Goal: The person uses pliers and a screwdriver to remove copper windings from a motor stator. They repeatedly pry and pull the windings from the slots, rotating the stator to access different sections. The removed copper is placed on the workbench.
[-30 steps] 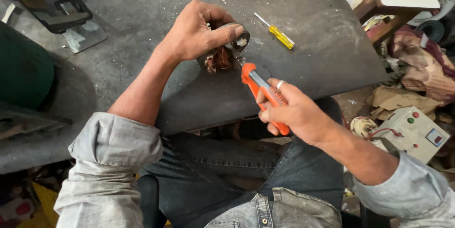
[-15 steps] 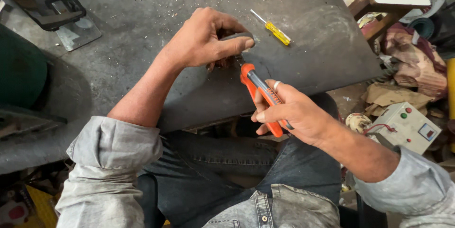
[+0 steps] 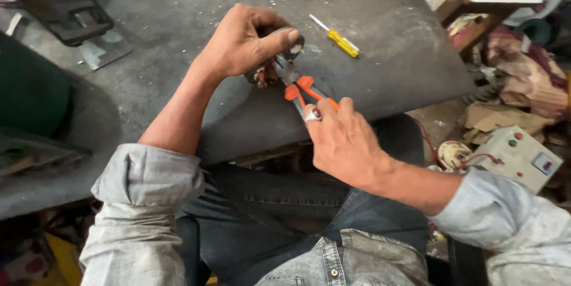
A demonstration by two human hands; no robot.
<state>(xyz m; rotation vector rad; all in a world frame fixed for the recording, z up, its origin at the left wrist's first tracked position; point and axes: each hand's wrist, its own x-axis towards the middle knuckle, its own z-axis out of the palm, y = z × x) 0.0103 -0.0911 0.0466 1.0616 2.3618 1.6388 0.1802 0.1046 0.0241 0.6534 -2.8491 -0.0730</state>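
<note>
Gripping a small round metal part (image 3: 279, 60) against the grey worktop (image 3: 196, 24), the left hand (image 3: 241, 42) is curling over it with the thumb pressed along its top edge, so most of the piece is hidden. A reddish, coppery patch is showing under the palm. A moment ago the orange-handled pliers (image 3: 300, 90) were hovering short of the part; now their dark nose is biting right into it, just beneath the thumb. The right hand (image 3: 342, 143) is wrapped tight round the handles, fingers squeezed together, a ring showing on one of them. So the tool is moving from approach to actual work on the piece, and the left hand is shifting from merely covering the part to bracing it against the pull.

Lying apart on the worktop, beyond the hands, is a yellow-handled screwdriver (image 3: 339, 39), untouched. Off to the person's right, down on the cluttered floor, a pale control box (image 3: 523, 155) with coloured buttons is sitting among rags and scraps. Exactly what the nose is pinching inside the part, I cannot tell from where I am standing.
</note>
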